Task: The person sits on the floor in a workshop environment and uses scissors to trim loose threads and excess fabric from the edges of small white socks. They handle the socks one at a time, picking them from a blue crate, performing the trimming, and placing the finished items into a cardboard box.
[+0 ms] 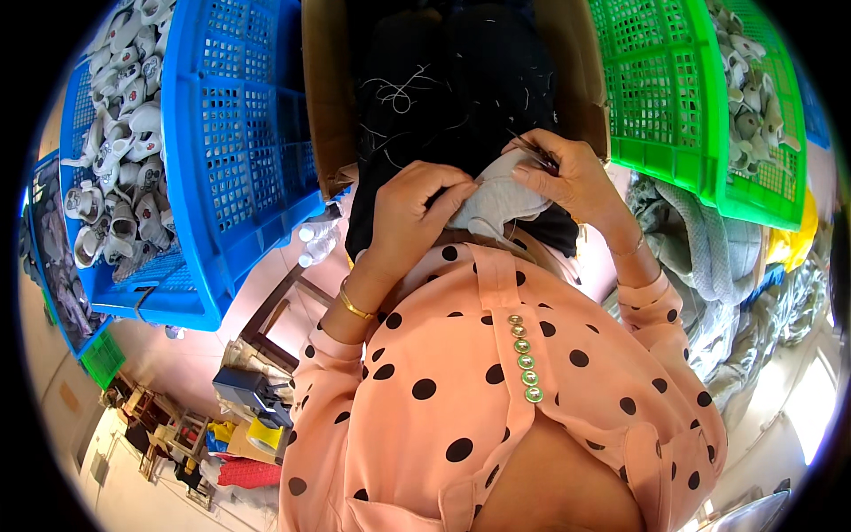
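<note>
My left hand (417, 204) pinches the edge of a pale grey fabric shoe upper (501, 195) between thumb and fingers, above my lap. On its other side, my right hand (572, 177) is closed around a small dark pair of thread snips (539, 154), and the thumb presses on the fabric. The blades are partly hidden by the fingers and cloth. A loose thread hangs from the lower edge of the upper. Black trousers (417, 115) under my hands are strewn with white thread ends (401, 91).
At left stands a blue plastic crate (239, 151) beside heaped small grey shoe uppers (128, 133). A green crate (660, 89) stands at right, with more uppers (753, 102) beyond. A brown cardboard box (324, 89) surrounds my legs. Grey cloth (709, 239) is piled at right.
</note>
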A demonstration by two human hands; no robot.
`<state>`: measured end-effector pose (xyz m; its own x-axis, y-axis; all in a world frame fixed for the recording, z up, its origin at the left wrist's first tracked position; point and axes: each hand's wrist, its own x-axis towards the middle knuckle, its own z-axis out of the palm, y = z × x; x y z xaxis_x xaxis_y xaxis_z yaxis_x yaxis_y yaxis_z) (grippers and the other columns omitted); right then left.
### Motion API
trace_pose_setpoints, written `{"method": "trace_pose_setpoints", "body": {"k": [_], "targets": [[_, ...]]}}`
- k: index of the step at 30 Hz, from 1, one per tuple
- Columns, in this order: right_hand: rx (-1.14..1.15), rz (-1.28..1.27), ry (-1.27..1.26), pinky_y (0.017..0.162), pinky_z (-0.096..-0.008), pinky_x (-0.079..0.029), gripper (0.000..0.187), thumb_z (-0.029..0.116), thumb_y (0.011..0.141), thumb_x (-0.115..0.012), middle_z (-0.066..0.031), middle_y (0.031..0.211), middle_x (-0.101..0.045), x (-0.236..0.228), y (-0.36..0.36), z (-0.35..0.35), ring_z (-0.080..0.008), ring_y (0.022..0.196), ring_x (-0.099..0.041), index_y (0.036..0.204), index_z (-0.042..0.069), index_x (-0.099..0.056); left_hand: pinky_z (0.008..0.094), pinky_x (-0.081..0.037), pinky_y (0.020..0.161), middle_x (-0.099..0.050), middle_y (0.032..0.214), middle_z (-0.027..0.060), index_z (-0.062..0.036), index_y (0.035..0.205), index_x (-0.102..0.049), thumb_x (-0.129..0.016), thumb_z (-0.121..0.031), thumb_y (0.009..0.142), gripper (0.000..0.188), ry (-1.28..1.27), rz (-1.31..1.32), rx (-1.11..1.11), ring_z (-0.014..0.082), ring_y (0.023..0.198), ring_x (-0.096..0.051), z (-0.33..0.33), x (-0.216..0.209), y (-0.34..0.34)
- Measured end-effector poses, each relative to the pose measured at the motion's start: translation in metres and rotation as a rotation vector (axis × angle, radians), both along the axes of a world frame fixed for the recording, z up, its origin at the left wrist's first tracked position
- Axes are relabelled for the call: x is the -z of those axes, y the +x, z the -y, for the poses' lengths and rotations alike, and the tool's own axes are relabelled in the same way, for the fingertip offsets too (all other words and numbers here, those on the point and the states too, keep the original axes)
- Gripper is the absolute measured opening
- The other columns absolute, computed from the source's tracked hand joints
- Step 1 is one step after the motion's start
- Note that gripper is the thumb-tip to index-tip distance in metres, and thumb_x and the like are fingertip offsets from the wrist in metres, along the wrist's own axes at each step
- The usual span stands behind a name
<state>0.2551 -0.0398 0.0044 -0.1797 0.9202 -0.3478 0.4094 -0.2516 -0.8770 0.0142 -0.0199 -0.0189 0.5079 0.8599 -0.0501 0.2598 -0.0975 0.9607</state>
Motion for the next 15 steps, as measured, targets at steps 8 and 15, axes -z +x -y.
{"method": "trace_pose_setpoints", "body": {"k": [8,15], "targets": [[0.006,0.1,0.013,0.058,-0.0223,-0.042,0.038,0.031,0.088,-0.068,-0.002,0.074,-0.057,-0.001,-0.007,0.0,-0.0051,0.067,-0.046,0.106,-0.001,-0.063,0.0223,-0.048,0.068,-0.065,0.107,0.0078,-0.0022,0.106,-0.06,-0.067,-0.007,0.087,0.021,-0.164,0.002,-0.044,0.0087,0.078,-0.058,0.0,-0.004,0.002],[0.029,0.103,0.038,0.057,-0.0277,-0.044,0.039,0.034,0.086,-0.069,-0.0078,0.069,-0.057,0.001,-0.008,0.0,-0.0138,0.06,-0.051,0.104,0.0,-0.062,0.0259,-0.048,0.072,-0.066,0.101,0.0088,-0.0059,0.097,-0.063,-0.066,-0.014,0.089,0.013,0.266,-0.093,0.072,0.0154,0.08,-0.058,-0.01,0.011,-0.002]]}}
